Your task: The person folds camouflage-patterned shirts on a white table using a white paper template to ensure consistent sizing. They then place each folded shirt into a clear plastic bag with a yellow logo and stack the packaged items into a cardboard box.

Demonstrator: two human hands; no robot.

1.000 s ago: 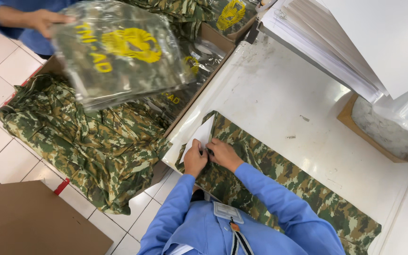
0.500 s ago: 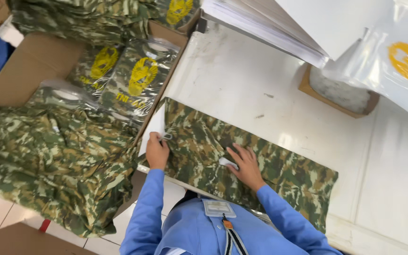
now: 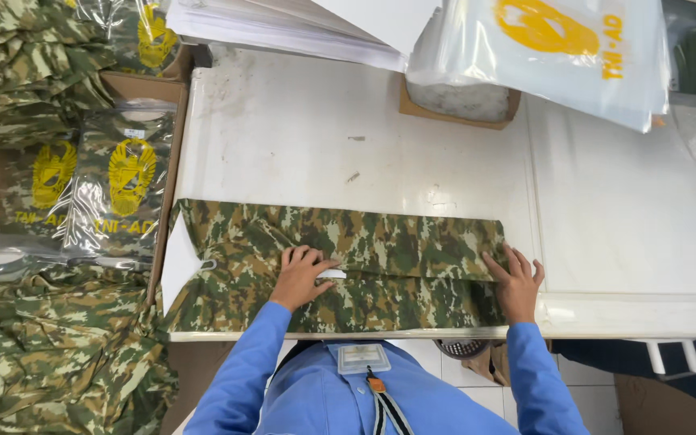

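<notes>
- L hand spread flat mid garment; R hand spread flat on its right end.
- I'd say fold is laid out, smoothing underway; bagging left.
- Bags untouched.

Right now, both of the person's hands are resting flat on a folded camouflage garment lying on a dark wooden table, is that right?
Not quite: the head view shows the table is white, not dark wood. Both the left hand and right hand do rest flat on the folded camouflage garment.
</notes>
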